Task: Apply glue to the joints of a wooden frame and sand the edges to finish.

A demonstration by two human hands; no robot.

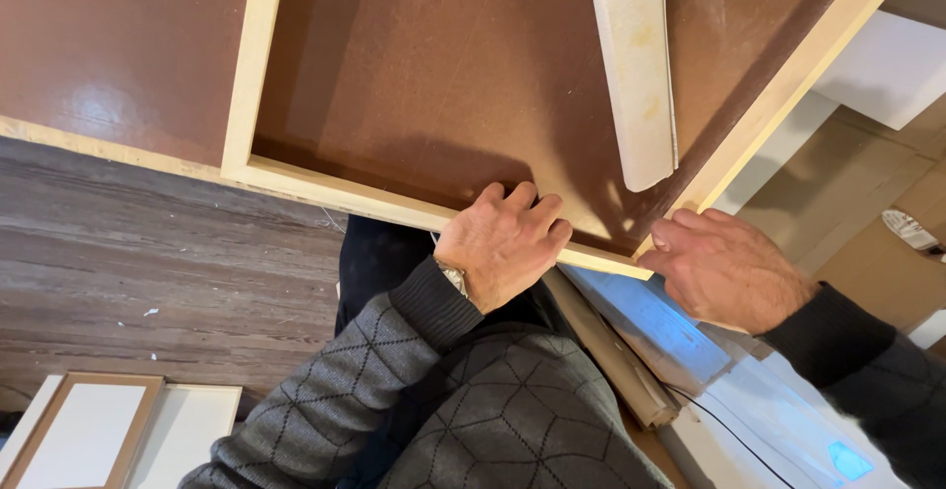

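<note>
The near rail of the pale wooden frame (325,191) with its brown backing panel is grasped by the left hand (503,243), while its near right corner is touched, perhaps gripped, by the right hand (724,267).

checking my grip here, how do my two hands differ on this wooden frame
The left hand lies on the frame's near rail with fingers curled over its edge; the right hand sits at the frame's corner, fingertips touching it. The left wrist wears a watch; the right shows none. The left sleeve is patterned grey, the right plain dark. Both touch the same pale wooden frame.
</note>
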